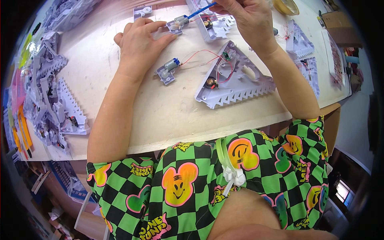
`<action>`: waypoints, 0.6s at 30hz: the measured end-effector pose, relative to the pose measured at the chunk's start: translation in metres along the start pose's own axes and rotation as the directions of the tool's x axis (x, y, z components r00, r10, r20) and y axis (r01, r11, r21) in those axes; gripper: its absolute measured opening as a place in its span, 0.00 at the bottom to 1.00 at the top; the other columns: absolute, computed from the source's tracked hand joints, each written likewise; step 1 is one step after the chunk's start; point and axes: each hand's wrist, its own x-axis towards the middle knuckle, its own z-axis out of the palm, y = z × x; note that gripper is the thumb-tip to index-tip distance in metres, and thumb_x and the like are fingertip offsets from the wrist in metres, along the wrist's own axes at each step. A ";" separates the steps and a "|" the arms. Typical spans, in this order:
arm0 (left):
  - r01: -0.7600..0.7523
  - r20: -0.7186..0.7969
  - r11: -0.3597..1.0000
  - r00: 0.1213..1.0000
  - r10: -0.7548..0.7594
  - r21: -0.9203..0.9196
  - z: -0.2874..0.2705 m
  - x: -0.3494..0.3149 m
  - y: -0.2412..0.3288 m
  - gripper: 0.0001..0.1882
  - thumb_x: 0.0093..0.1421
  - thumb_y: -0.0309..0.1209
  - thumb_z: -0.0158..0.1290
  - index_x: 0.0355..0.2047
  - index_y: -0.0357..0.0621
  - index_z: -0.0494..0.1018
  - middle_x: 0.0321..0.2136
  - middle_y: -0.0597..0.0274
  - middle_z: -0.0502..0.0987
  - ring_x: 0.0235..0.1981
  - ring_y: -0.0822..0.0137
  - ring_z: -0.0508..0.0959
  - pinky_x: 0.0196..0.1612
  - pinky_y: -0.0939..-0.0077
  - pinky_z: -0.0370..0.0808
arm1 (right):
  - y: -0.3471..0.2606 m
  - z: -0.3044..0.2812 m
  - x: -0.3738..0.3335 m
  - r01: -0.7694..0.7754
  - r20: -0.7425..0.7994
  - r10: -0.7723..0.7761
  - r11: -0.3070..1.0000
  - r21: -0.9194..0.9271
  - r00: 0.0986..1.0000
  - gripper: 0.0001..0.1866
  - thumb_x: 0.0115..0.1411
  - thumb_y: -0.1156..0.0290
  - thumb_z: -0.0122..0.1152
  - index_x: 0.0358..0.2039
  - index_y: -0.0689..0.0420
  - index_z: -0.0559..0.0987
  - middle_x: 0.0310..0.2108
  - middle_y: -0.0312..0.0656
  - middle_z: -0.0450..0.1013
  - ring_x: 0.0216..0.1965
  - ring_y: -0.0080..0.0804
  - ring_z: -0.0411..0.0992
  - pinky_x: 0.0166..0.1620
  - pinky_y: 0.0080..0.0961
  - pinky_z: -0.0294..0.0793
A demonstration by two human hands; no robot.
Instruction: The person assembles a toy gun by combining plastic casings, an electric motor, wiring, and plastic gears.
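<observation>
My left hand [140,46] is closed at thumb and forefinger on the edge of a small gear motor [176,25], a white plastic gearbox with a silver and blue motor. High on the right, my right hand [253,24] pinches a thin blue stick [201,11]. The stick's lower end reaches the motor end of that unit; whether it touches cannot be made out. Nearer me lies a second gear motor [168,71], joined by red wires [200,52] to a triangular white plastic shell [236,82] with a toothed edge, a green board and a round black part.
Piled white toothed shells [50,92] fill the table's left side. Another wired shell [216,26] lies beyond the triangular one, and more shells [300,40] lie at the right. A small white gearbox piece [143,12] and a yellowish round dish [286,7] sit at the back.
</observation>
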 end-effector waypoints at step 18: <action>0.019 0.003 0.999 1.000 -0.019 0.038 0.014 0.022 0.028 0.19 0.47 0.38 0.63 0.40 0.47 0.79 0.40 0.60 0.76 0.42 0.63 0.75 0.47 0.72 0.68 | -0.005 -0.139 -0.003 0.005 -0.232 0.083 0.935 0.354 0.969 0.10 0.62 0.65 0.56 0.33 0.60 0.75 0.28 0.39 0.75 0.29 0.23 0.75 0.34 0.19 0.77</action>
